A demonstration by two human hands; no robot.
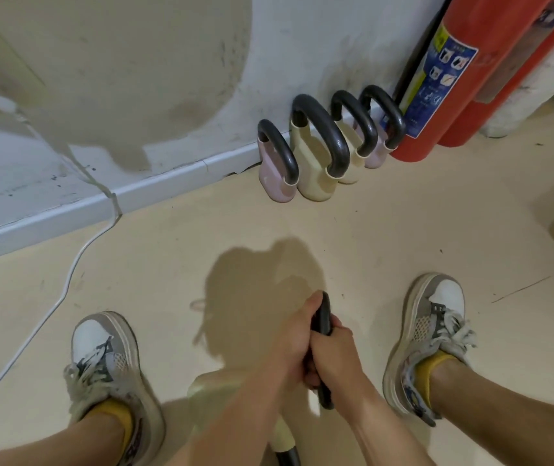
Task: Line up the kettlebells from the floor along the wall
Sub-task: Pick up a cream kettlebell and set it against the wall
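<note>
Holding one dark handle (322,326) tight, the left hand (294,341) and right hand (334,356) sit low in the middle, with four kettlebells (315,153) by the wall (134,79) higher up.

4 kettlebells (319,153) stand in a row against the wall (168,79), extinguisher (443,79) at right.

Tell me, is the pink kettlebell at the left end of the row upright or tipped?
Upright: the pink kettlebell rests on its base, handle on top.

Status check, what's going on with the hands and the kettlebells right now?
Left hand and right hand both gripping a kettlebell handle. Four kettlebells lined up at the wall. White cable left of the row; path clear.
</note>
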